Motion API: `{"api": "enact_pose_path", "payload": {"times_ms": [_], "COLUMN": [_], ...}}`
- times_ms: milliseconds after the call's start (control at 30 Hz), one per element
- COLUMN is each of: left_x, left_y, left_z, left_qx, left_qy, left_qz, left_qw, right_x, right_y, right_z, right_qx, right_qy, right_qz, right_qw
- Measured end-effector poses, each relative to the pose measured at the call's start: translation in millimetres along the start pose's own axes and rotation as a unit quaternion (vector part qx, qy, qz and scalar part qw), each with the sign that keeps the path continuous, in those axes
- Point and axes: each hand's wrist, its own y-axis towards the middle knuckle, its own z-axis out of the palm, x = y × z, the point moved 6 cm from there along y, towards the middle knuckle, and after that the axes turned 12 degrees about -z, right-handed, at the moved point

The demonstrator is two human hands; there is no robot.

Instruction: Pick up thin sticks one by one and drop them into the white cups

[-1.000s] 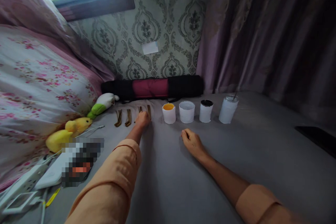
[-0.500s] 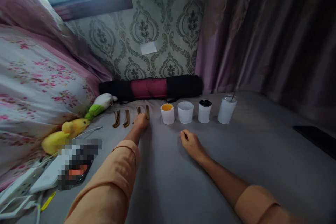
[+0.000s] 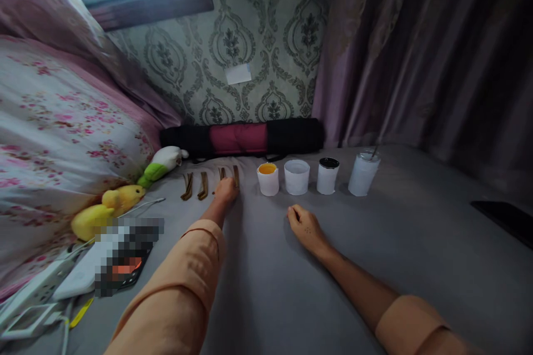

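Several small bundles of folded brown strips, their kind unclear, lie in a row on the grey sheet; the leftmost bundle [image 3: 187,187] and the bundle beside it [image 3: 202,186] are uncovered. My left hand [image 3: 226,191] is closed over the lower ends of the two bundles on the right, such as the rightmost strip [image 3: 236,175]. Its fingertips are hidden, so whatever it grips cannot be seen. Loosely curled on the sheet, my right hand [image 3: 306,227] has nothing visible in it. Beyond it stand a white-wrapped cup with orange contents [image 3: 268,182] and a wider white cup [image 3: 296,178].
Farther right are a white-wrapped cup with a black top [image 3: 328,178] and a jar with a thin stick [image 3: 363,175]. A rolled black and maroon bag [image 3: 239,138] lies along the wall. Plush toys [image 3: 125,199], cables and a power strip [image 3: 37,283] line the left.
The view has shifted slightly, moving everything a little to the right. Both hands keep nearly the same places among the bundles and cups.
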Motion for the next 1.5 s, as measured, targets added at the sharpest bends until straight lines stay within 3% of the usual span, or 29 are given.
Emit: {"api": "enact_pose_path", "payload": {"times_ms": [1167, 1500], "left_x": [-2.0, 3.0], "left_y": [-1.0, 2.3], "left_z": [-1.8, 0.0], "left_qx": [-0.002, -0.006], "left_qy": [-0.003, -0.074], "left_qz": [-0.010, -0.031], "left_qw": [1.000, 0.997], "right_x": [1.2, 1.5], "right_y": [-0.3, -0.8], "right_z": [1.6, 1.1], "right_qx": [0.024, 0.022], "right_qy": [-0.020, -0.025], "right_qz": [-0.004, -0.003], "right_qw": [1.000, 0.999]}}
